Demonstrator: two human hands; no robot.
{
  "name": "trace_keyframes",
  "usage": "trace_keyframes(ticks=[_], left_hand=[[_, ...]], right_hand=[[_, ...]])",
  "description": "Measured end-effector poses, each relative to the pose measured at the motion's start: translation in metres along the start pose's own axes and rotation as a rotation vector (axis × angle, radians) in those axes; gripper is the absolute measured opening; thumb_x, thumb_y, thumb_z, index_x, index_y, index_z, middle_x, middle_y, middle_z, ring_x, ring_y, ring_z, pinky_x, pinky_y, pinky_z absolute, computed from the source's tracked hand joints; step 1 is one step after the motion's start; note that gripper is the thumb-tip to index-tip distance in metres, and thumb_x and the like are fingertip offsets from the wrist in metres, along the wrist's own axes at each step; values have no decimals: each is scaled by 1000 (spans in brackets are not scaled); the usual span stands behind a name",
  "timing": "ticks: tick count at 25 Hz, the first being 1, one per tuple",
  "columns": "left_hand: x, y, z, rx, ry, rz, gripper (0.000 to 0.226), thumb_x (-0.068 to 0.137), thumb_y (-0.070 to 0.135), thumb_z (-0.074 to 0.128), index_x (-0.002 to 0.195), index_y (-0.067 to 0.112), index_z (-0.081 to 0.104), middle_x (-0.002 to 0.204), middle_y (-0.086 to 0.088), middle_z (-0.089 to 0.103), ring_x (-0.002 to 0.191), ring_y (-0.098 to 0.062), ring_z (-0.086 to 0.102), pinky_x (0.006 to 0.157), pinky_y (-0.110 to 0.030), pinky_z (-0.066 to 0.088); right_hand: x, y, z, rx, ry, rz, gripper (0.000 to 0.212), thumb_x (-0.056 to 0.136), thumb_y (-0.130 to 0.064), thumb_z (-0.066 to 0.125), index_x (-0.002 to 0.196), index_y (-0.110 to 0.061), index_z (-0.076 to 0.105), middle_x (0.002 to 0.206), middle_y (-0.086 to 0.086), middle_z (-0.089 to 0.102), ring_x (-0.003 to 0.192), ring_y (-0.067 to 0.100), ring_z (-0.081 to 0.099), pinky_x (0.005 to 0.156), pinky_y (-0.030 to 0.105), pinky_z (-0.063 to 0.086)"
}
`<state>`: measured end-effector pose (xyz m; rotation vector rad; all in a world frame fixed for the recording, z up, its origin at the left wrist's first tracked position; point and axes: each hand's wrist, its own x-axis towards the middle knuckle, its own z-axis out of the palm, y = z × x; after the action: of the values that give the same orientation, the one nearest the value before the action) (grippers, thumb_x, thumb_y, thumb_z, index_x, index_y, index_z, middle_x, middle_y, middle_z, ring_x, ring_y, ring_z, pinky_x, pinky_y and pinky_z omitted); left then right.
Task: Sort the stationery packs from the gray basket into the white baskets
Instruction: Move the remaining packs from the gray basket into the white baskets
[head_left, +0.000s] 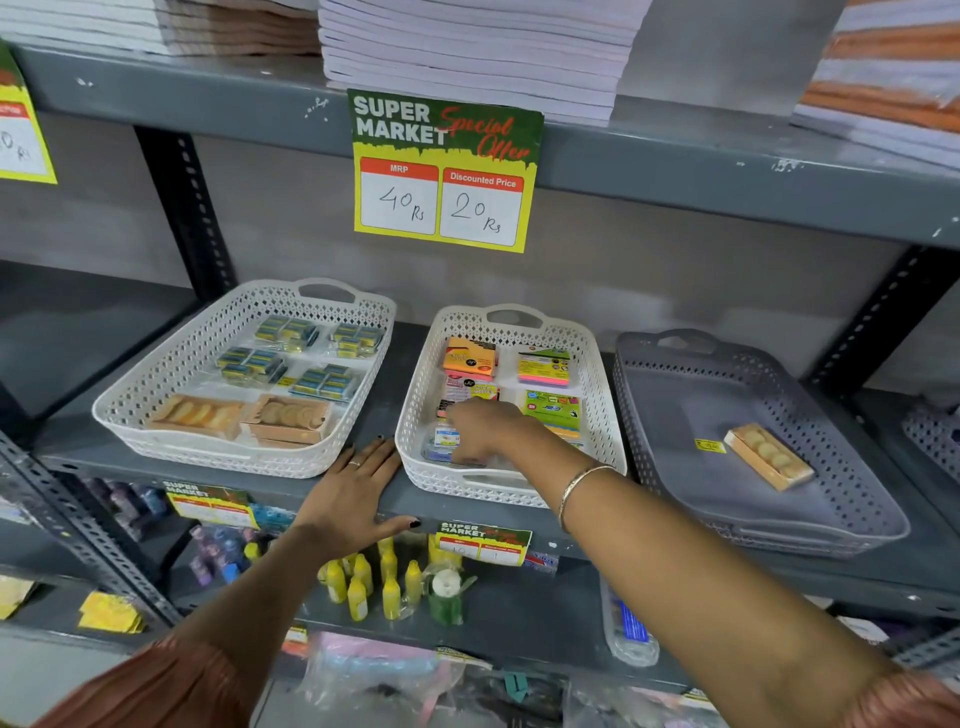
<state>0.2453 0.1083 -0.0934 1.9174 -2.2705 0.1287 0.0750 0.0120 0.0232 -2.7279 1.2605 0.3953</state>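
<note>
At frame centre the right hand (480, 434) reaches into the middle white basket (597, 364), fingers curled on a clear pack (441, 441). The left hand (358, 488) lies flat, fingers spread, on the grey shelf (384, 410). One tan pack (769, 456) lies in the gray basket (675, 405), right.

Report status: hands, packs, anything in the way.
Left hand flat on shelf edge, empty. Right hand in middle white basket, on a clear pack. One pack left in gray basket. Nothing blocking.
</note>
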Motion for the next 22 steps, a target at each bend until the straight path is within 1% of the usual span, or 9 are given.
trace_keyframes(ticks=[7,10,12,13,16,17,18,20,22], left_hand=[[-1,1,0,8,17,2,89,74,73,37,139,12,30,144,-11,39,133,-26,33,110,-46,24],[-1,1,0,7,3,-1,91,74,74,34,140,12,29,146,-10,37,135,-26,31,111,-45,22],[0,1,0,6,2,-3,92,74,75,32,140,12,28,147,-10,36,136,-25,29,111,-45,21],[0,1,0,6,-4,-6,93,74,77,31,141,12,27,147,-10,35,136,-25,28,112,-45,20],[0,0,1,3,-17,-14,98,72,83,18,141,14,25,148,-8,33,137,-24,26,113,-45,19],[0,0,1,-1,-21,-17,100,71,83,14,142,14,24,149,-8,32,137,-24,25,113,-45,19],[0,-1,1,-6,-26,-20,101,70,84,12,142,14,24,149,-8,31,138,-23,24,113,-45,18],[0,0,1,-14,-31,-21,103,69,85,10,142,14,22,150,-8,29,139,-23,22,114,-44,16],[0,1,0,-8,-30,-23,103,69,85,11,142,13,23,150,-9,29,139,-23,22,114,-45,16]], right_hand=[[7,2,6,-45,21,-22,45,83,-25,63,123,-10,51,122,12,60,111,30,59,74,32,42],[7,6,4,16,-9,-34,59,83,-42,64,131,-12,47,131,11,58,116,30,57,84,35,47],[5,15,-7,114,55,-8,60,86,-50,57,131,-12,47,130,11,59,116,30,57,88,36,47],[5,24,-14,156,147,26,56,89,-50,53,129,-11,49,127,11,61,114,30,58,87,36,48],[7,72,-28,227,504,255,39,93,-39,50,118,-9,57,114,15,67,106,31,63,83,37,51],[5,94,-26,217,574,352,37,93,-35,51,118,-8,57,114,16,67,107,32,62,84,40,52],[1,115,-21,201,603,457,36,92,-31,52,119,-8,56,116,17,65,110,33,60,86,42,53],[-13,156,-3,203,603,710,36,92,-22,52,124,-5,53,124,20,59,116,35,56,91,44,50],[-29,194,21,273,501,967,44,96,-13,43,137,0,41,141,26,45,129,39,45,102,48,41]])
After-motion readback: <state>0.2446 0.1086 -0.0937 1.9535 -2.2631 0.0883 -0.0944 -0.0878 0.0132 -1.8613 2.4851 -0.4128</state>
